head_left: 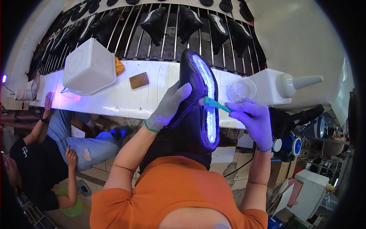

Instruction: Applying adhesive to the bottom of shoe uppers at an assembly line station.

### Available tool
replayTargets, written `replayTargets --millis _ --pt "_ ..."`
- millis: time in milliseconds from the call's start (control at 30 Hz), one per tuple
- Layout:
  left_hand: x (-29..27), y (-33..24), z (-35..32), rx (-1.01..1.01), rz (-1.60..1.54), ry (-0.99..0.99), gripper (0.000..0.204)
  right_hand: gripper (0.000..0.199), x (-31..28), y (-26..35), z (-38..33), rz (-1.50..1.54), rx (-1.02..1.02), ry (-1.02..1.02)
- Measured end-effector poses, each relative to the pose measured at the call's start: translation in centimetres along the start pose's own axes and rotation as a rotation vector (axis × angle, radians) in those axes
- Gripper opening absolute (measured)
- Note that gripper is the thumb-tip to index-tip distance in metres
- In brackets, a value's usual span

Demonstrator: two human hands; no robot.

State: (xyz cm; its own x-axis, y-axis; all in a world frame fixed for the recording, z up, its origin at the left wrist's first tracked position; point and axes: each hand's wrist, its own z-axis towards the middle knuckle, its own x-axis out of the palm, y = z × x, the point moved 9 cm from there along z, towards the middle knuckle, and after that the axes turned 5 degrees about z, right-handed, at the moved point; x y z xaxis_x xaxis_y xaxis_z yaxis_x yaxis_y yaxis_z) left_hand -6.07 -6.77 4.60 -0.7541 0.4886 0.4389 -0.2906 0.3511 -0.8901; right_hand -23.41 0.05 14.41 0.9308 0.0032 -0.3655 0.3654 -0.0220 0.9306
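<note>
A boot [187, 131] across the table edge [129, 114] is clamped in the fingers of the left hand [168, 105], and a brush [218, 104], pinched in those of the right hand [251, 119], is held to its sole [211, 128].

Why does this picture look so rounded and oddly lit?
In the head view, the wide lens bends things toward a dark, curved rim; violet-blue light makes the sole glow and tints the right hand; a lamp shines blue at far left, and pinkish-violet glare lies on the table.
</note>
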Motion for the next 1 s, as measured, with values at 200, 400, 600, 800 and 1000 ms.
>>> replayTargets --millis 200,400,600,800,1000 --pt "0.8 -1.1 -0.9 0.024 0.044 0.034 0.051 0.024 -0.2 0.2 2.1 -0.037 -0.048 -0.024" --pt "0.4 -1.1 -0.9 0.028 0.108 0.085 0.046 0.022 -0.1 0.9 3.7 -0.044 -0.074 -0.021" --pt "1.3 -1.7 -1.4 0.100 0.195 0.088 0.050 0.023 -0.2 1.9 5.1 -0.060 -0.164 -0.039" --pt "1.2 -1.0 -1.4 0.138 0.239 0.053 0.057 0.024 -0.9 1.0 7.2 -0.060 -0.153 -0.128" --pt "1.4 -1.8 -1.2 0.065 0.244 0.147 0.067 0.023 -1.0 1.5 8.1 -0.050 -0.124 0.084"
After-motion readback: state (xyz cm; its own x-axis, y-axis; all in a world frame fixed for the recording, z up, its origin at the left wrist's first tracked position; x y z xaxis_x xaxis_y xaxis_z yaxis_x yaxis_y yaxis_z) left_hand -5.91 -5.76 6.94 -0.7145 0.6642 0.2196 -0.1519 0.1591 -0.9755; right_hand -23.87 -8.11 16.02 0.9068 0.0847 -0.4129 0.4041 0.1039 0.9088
